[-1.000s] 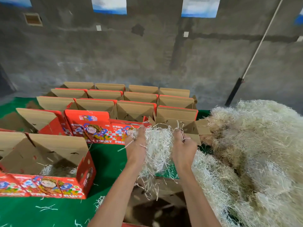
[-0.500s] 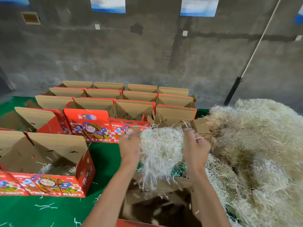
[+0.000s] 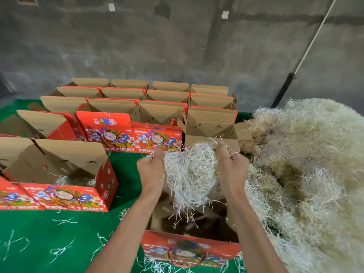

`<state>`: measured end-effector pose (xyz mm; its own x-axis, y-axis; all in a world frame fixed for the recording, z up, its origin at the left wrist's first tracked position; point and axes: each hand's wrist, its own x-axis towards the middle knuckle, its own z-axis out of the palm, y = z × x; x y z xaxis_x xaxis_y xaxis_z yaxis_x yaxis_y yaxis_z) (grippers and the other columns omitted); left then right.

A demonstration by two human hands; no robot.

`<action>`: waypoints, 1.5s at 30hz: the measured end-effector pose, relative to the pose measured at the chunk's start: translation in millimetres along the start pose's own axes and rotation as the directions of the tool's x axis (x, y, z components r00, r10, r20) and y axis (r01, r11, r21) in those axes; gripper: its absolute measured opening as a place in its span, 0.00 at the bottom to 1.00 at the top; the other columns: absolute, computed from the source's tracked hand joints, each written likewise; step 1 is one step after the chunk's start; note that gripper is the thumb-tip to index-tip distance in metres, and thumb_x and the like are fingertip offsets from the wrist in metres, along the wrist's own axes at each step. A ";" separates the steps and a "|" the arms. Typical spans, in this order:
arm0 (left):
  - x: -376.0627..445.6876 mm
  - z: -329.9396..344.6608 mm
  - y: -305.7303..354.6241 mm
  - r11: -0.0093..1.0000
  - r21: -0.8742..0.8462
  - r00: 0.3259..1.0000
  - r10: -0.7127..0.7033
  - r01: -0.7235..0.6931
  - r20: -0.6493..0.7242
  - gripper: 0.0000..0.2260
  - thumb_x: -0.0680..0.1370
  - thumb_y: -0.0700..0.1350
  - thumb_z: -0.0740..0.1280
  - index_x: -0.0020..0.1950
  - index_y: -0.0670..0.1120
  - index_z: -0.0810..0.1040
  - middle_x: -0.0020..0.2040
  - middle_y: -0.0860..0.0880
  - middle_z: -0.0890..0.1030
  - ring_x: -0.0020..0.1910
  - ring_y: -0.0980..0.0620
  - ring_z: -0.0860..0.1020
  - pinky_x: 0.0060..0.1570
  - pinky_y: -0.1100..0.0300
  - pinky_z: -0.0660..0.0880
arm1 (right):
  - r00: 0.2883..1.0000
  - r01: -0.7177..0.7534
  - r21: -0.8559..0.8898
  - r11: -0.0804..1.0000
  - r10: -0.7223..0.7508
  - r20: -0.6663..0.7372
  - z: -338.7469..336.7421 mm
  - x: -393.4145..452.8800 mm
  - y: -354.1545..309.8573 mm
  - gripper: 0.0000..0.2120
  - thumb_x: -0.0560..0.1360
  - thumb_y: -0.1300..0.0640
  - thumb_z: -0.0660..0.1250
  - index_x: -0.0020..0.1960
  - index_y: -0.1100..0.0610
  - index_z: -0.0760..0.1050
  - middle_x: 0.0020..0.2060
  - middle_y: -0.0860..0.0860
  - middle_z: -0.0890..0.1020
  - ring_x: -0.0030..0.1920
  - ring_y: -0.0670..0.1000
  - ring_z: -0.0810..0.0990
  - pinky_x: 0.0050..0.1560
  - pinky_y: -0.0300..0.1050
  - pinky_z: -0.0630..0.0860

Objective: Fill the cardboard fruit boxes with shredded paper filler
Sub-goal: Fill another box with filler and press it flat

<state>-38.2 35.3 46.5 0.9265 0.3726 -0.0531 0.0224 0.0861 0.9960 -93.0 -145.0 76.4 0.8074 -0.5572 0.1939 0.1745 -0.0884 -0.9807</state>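
Observation:
A wad of white shredded paper hangs between my left hand and my right hand, both gripping its sides. Strands dangle down into an open red fruit box right below, at the near edge; its inside looks dark and mostly bare. A big pile of shredded paper fills the right side. To the left stands another open red box with a little paper in its bottom.
Several rows of open cardboard fruit boxes stand behind on the green cloth, reaching back to a grey concrete wall. Loose paper strands lie scattered on the cloth. A pole leans against the wall at the right.
My hands have spread the wad wider and drawn it nearer, over the near box. The view has tilted down, showing the box's red front.

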 end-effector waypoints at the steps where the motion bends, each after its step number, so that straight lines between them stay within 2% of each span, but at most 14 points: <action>1: 6.9 -7.8 -3.2 1.000 -0.018 0.999 -0.019 0.018 -0.028 0.25 0.81 0.48 0.68 0.25 0.54 0.64 0.20 0.57 0.60 0.19 0.55 0.58 0.25 0.61 0.56 | 1.000 -0.010 -0.001 1.000 0.010 -0.029 -9.3 1.9 1.3 0.24 0.80 0.53 0.67 0.26 0.49 0.68 0.19 0.44 0.63 0.20 0.45 0.56 0.23 0.34 0.53; 3: 11.6 -20.5 -6.6 0.998 -0.065 1.000 -0.003 0.002 -0.016 0.23 0.82 0.46 0.67 0.27 0.55 0.67 0.20 0.57 0.61 0.17 0.57 0.59 0.24 0.62 0.57 | 0.996 -0.008 0.010 1.000 0.009 -0.094 -26.7 5.0 6.5 0.24 0.80 0.53 0.67 0.26 0.52 0.67 0.19 0.44 0.63 0.20 0.44 0.55 0.21 0.35 0.53; 6: -5.3 -18.8 -15.0 1.000 -0.017 0.999 0.021 -0.020 0.027 0.30 0.82 0.49 0.67 0.20 0.52 0.62 0.19 0.56 0.58 0.16 0.55 0.57 0.20 0.66 0.55 | 0.998 0.014 -0.058 0.998 -0.017 -0.066 -27.5 -9.6 20.9 0.25 0.80 0.52 0.67 0.31 0.65 0.65 0.23 0.50 0.62 0.23 0.47 0.55 0.24 0.37 0.53; 12: -7.0 -40.9 -23.2 0.999 0.036 0.999 -0.004 0.005 -0.039 0.26 0.81 0.50 0.67 0.26 0.51 0.60 0.19 0.56 0.58 0.17 0.56 0.57 0.19 0.66 0.54 | 0.995 -0.029 -0.016 0.999 0.028 -0.097 -60.1 -22.2 29.4 0.26 0.81 0.54 0.66 0.25 0.49 0.64 0.19 0.47 0.63 0.20 0.48 0.57 0.24 0.37 0.56; 16: -24.8 -34.9 -35.5 0.998 0.056 0.998 0.025 -0.028 0.057 0.31 0.82 0.50 0.67 0.20 0.51 0.59 0.19 0.55 0.57 0.17 0.55 0.55 0.20 0.66 0.55 | 0.998 -0.032 -0.077 0.997 0.029 -0.047 -54.2 -35.4 35.0 0.23 0.81 0.53 0.67 0.29 0.54 0.66 0.20 0.46 0.63 0.19 0.46 0.56 0.22 0.34 0.54; 20: -6.3 -51.0 -32.4 1.000 0.030 0.997 -0.006 0.008 -0.075 0.26 0.81 0.49 0.67 0.26 0.52 0.60 0.19 0.59 0.59 0.17 0.57 0.56 0.21 0.66 0.53 | 0.986 -0.065 -0.095 0.993 0.050 -0.159 -79.4 -25.6 33.3 0.22 0.81 0.54 0.67 0.30 0.58 0.67 0.18 0.46 0.65 0.18 0.46 0.59 0.21 0.37 0.58; 24: -26.3 -42.2 -35.9 0.982 0.126 0.975 0.119 -0.144 0.187 0.27 0.83 0.55 0.63 0.24 0.53 0.67 0.19 0.57 0.63 0.16 0.55 0.60 0.19 0.65 0.58 | 0.997 -0.052 -0.148 0.988 0.043 -0.069 -61.7 -30.7 31.5 0.24 0.80 0.48 0.68 0.28 0.54 0.70 0.18 0.43 0.64 0.19 0.44 0.58 0.20 0.39 0.57; 27: -41.7 -30.6 -30.4 0.930 0.293 0.912 0.090 -0.220 0.399 0.20 0.81 0.65 0.60 0.35 0.55 0.75 0.20 0.56 0.65 0.19 0.58 0.62 0.19 0.65 0.60 | 0.993 0.020 -0.185 0.982 0.002 0.119 -40.9 -36.2 26.7 0.28 0.81 0.42 0.63 0.26 0.51 0.61 0.19 0.44 0.61 0.20 0.45 0.57 0.22 0.37 0.55; 31: -51.3 -25.0 -16.8 0.784 0.423 0.833 0.206 -0.455 0.514 0.25 0.79 0.71 0.52 0.37 0.53 0.70 0.26 0.55 0.70 0.22 0.60 0.69 0.24 0.69 0.65 | 0.956 0.033 -0.135 0.990 0.008 0.293 -29.0 -35.2 20.4 0.30 0.83 0.39 0.57 0.25 0.48 0.57 0.20 0.44 0.57 0.21 0.47 0.54 0.23 0.39 0.53; 34: -66.2 -13.2 -10.8 0.879 0.320 0.817 0.124 -0.354 0.562 0.22 0.77 0.75 0.50 0.41 0.61 0.71 0.31 0.59 0.74 0.27 0.64 0.72 0.29 0.69 0.70 | 0.935 0.036 -0.123 0.992 0.010 0.354 -17.8 -37.8 16.6 0.31 0.83 0.37 0.55 0.25 0.48 0.56 0.20 0.44 0.56 0.21 0.48 0.53 0.24 0.39 0.54; 36: -75.8 -5.8 -13.2 0.895 0.301 0.798 0.095 -0.331 0.595 0.23 0.76 0.76 0.52 0.43 0.59 0.71 0.30 0.60 0.71 0.26 0.64 0.69 0.27 0.72 0.67 | 0.928 0.074 -0.134 0.988 -0.019 0.372 -9.4 -41.6 15.6 0.30 0.83 0.38 0.55 0.26 0.49 0.58 0.20 0.44 0.58 0.21 0.48 0.55 0.24 0.40 0.53; 40: -67.6 -14.4 -17.8 0.877 0.252 0.829 0.240 -0.408 0.505 0.29 0.80 0.68 0.59 0.28 0.49 0.65 0.22 0.54 0.63 0.22 0.54 0.61 0.23 0.60 0.60 | 0.954 0.134 -0.185 0.974 -0.076 0.290 -14.4 -41.3 21.3 0.29 0.84 0.44 0.59 0.26 0.51 0.60 0.19 0.44 0.60 0.21 0.48 0.57 0.24 0.39 0.56; 43: -56.1 -21.7 -21.8 0.910 0.195 0.865 0.257 -0.367 0.431 0.31 0.82 0.64 0.60 0.26 0.46 0.64 0.21 0.52 0.64 0.21 0.52 0.64 0.23 0.61 0.61 | 0.977 0.081 -0.197 0.977 -0.040 0.208 -21.5 -41.2 29.3 0.31 0.82 0.42 0.61 0.25 0.55 0.59 0.19 0.46 0.59 0.21 0.47 0.56 0.24 0.42 0.54; 45: -62.5 -14.7 -25.0 0.919 0.199 0.873 0.231 -0.341 0.430 0.31 0.81 0.65 0.59 0.27 0.44 0.65 0.21 0.52 0.64 0.21 0.48 0.65 0.21 0.55 0.61 | 0.983 0.076 -0.209 0.975 -0.037 0.181 -13.8 -45.1 33.0 0.32 0.82 0.41 0.60 0.25 0.56 0.60 0.19 0.47 0.60 0.21 0.48 0.56 0.24 0.45 0.54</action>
<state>-102.2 23.4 23.8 0.9753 -0.0523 0.2145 -0.2208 -0.2317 0.9474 -131.4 -134.2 35.0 0.8890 -0.3947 0.2319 0.1133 -0.3011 -0.9468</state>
